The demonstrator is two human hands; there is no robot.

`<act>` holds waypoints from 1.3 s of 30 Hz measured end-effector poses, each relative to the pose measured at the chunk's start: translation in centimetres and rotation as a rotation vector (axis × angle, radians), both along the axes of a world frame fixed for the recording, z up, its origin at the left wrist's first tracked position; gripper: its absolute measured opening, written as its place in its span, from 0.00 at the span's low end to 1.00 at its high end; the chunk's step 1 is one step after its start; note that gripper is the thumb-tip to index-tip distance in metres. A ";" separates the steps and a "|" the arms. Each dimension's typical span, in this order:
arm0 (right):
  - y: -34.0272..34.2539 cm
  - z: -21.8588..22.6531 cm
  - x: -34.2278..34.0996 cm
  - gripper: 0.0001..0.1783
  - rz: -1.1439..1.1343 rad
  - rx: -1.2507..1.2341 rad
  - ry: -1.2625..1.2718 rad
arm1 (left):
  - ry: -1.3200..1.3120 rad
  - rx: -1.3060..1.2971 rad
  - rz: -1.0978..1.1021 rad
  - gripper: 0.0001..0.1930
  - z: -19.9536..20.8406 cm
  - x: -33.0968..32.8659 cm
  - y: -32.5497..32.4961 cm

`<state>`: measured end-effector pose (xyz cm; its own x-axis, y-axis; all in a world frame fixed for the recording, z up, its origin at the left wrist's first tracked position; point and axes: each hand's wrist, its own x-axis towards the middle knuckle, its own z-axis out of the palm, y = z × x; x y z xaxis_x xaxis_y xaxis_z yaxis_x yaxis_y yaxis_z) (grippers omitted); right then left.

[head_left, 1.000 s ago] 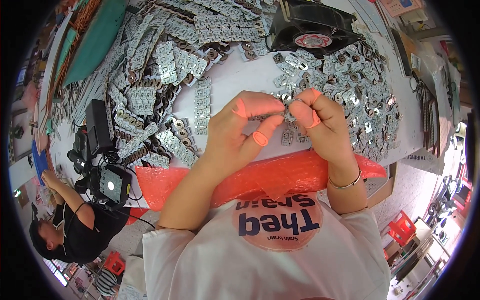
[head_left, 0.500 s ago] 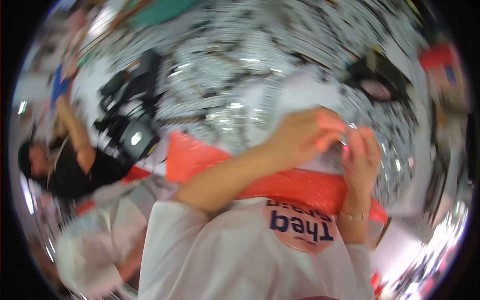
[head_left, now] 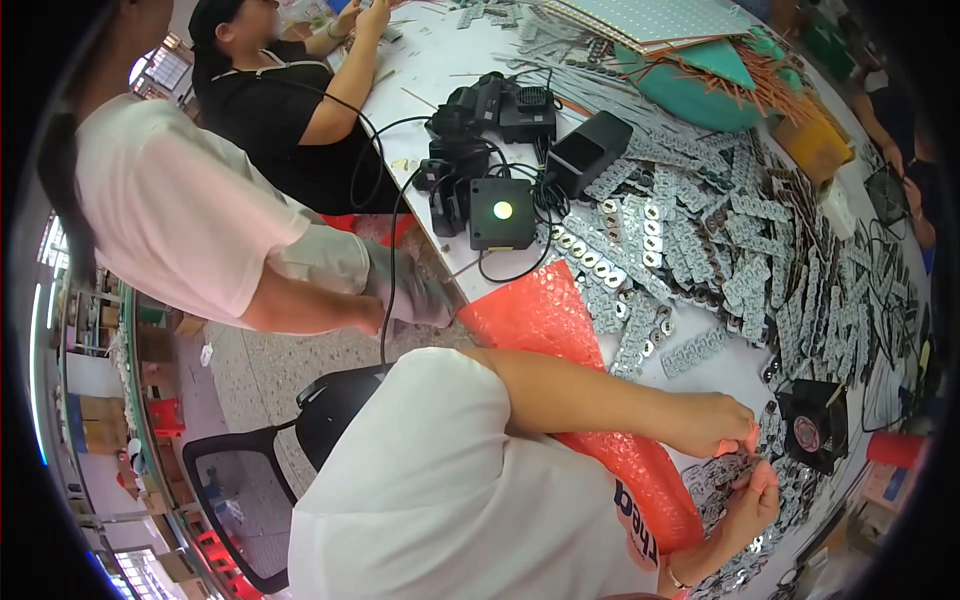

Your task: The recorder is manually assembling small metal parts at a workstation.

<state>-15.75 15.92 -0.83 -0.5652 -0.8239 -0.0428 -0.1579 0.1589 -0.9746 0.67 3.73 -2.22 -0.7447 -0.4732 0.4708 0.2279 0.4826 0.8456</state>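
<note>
My left hand [head_left: 708, 424] reaches over the table's near edge, its fingers closed in a pinch. My right hand [head_left: 748, 508], a bracelet at its wrist, is pinched just nearer to me, fingertips almost meeting the left's. Both hands wear pinkish-orange coverings on some fingertips. What they hold between them is too small to make out. Around and beyond them spreads a heap of small silvery-grey plates joined in strips [head_left: 690, 245]. A red bubble-wrap sheet [head_left: 540, 315] lies along the table edge under my left forearm.
Black box-shaped devices with cables [head_left: 502, 222] stand at the table's left edge. A black fan [head_left: 814, 424] sits right of my hands. Farther off are a teal bag [head_left: 690, 98] and a yellow box [head_left: 815, 148]. Two people are at left, near a black chair [head_left: 240, 490]; another works at far right.
My view has swung left, bringing the people, chair and floor into sight. My hands now appear lower and farther right, still close together with pinched fingers.
</note>
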 end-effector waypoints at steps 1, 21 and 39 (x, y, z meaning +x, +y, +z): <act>0.0 0.5 -0.1 0.12 -0.006 0.022 0.042 | 0.033 0.065 0.015 0.07 0.2 0.0 0.1; -1.4 2.3 3.1 0.09 0.019 -0.132 -0.641 | -0.080 0.999 -0.193 0.11 2.7 0.9 -1.8; -1.2 2.0 3.9 0.10 0.014 -0.085 -0.186 | -0.085 0.328 0.125 0.12 2.1 0.5 -0.5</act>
